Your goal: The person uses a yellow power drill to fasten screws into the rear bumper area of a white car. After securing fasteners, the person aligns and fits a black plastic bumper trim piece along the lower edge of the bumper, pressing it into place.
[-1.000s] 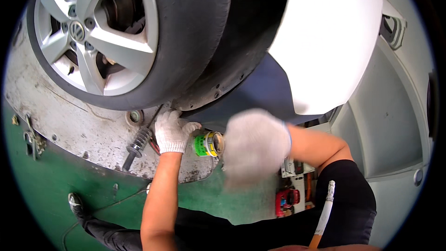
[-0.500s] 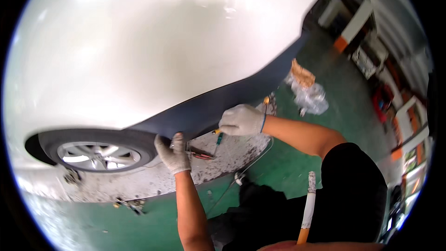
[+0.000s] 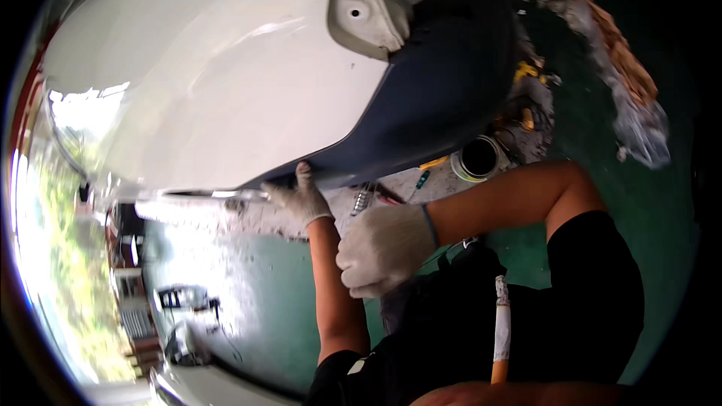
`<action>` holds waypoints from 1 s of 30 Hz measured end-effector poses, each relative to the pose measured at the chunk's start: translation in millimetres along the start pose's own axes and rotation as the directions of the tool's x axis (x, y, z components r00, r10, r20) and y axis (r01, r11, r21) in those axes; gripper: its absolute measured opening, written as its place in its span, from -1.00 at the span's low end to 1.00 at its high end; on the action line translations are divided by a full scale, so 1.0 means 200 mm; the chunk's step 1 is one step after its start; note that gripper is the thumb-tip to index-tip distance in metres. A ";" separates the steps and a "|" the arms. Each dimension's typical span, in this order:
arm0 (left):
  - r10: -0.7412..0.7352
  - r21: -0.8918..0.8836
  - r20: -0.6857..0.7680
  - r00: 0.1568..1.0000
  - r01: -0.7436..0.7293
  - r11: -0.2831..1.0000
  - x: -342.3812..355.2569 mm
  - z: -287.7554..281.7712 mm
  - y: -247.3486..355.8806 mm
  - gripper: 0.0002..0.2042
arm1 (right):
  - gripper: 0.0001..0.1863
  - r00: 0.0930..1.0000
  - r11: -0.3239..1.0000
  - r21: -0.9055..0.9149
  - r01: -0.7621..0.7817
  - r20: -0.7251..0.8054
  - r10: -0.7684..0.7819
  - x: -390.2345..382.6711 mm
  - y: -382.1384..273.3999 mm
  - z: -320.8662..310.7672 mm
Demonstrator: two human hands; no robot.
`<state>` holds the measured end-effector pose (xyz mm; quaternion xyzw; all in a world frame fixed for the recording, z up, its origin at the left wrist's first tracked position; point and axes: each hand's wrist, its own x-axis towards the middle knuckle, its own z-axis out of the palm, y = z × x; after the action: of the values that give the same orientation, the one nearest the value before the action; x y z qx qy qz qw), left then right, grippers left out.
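Note:
A white car body (image 3: 248,90) fills the upper view, with a dark lower bumper panel (image 3: 444,98) along its bottom edge. My left hand (image 3: 304,201), in a pale knit glove, touches that panel near its left end, thumb raised on the surface and fingers spread toward the seam. In front of the body and nearer to me, my right hand (image 3: 387,250) is closed in a fist, also gloved. It is apart from the panel, and anything inside it is hidden.
Under the car edge lie a metal coil spring (image 3: 361,200), a green-handled tool (image 3: 423,179) and an open round tub (image 3: 460,168). Crumpled clear plastic (image 3: 639,131) and brown paper lie at right on the green floor. A partly burnt cigarette (image 3: 502,327) juts in at the bottom.
The view has shifted along the car; the wheel is out of sight and a recess in the body shows. My right hand has drawn back from the panel toward me. My left hand stays on it.

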<state>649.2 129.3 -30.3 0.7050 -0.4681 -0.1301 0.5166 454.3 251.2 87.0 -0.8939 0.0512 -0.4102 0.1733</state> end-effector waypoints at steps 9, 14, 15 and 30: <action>-0.104 -0.059 0.079 0.991 0.108 0.992 0.00 -0.05 0.00 0.26 | -0.62 0.961 0.910 -0.380 -0.167 0.143 0.236 -0.10 0.65 0.12; -0.087 -0.079 0.106 0.991 0.095 0.992 0.04 -0.08 0.06 0.35 | -0.57 0.950 0.870 -0.426 -0.247 0.069 0.303 -0.05 0.61 0.13; -0.123 -0.056 0.171 0.978 0.135 0.989 0.05 -0.08 0.12 0.38 | -0.60 0.939 0.866 -0.405 -0.292 0.050 0.340 -0.04 0.61 0.13; -0.211 -0.233 -0.033 0.977 0.198 0.952 0.02 0.05 -0.05 0.43 | -0.48 0.909 0.828 -0.468 -0.311 0.109 0.402 0.12 0.68 0.23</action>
<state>650.1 119.6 -41.6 0.6890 -0.3594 -0.2153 0.5914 511.2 130.4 28.4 -0.9210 0.2913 -0.2549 0.0449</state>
